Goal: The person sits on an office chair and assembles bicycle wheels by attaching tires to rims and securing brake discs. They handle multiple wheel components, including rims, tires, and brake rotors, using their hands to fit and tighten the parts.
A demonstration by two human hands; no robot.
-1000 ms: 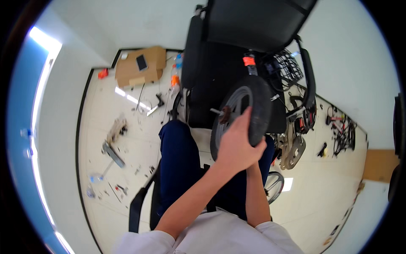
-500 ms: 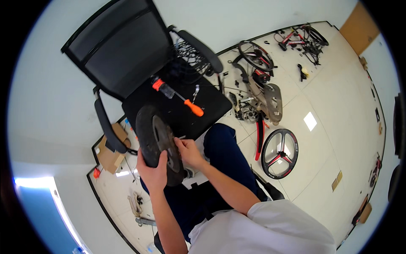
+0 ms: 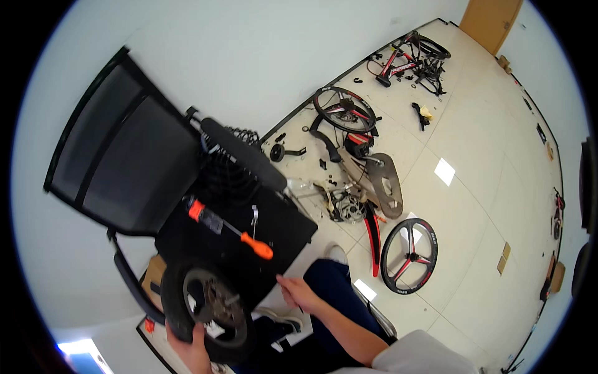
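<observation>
My left hand grips a small wheel with a thick black tyre by its lower left side. The wheel is tilted, its grey hub and spokes facing me, beside the front of a black office chair. To the right of the wheel and apart from it, my right hand is closed, thumb against fingers; what it holds, if anything, is too small to tell. On the chair seat lie an orange-handled screwdriver, an orange and black object with a clear part, and a small silver tool.
Bicycle parts cover the floor to the right: a three-spoke wheel, another wheel, a red and black mudguard-like strip and a grey-brown body piece. A red frame lies farther off. The chair's armrest juts toward the parts.
The wheel has turned its hub side toward me and sits lower in view. My right hand has come away from the hub to the right. The view has shifted.
</observation>
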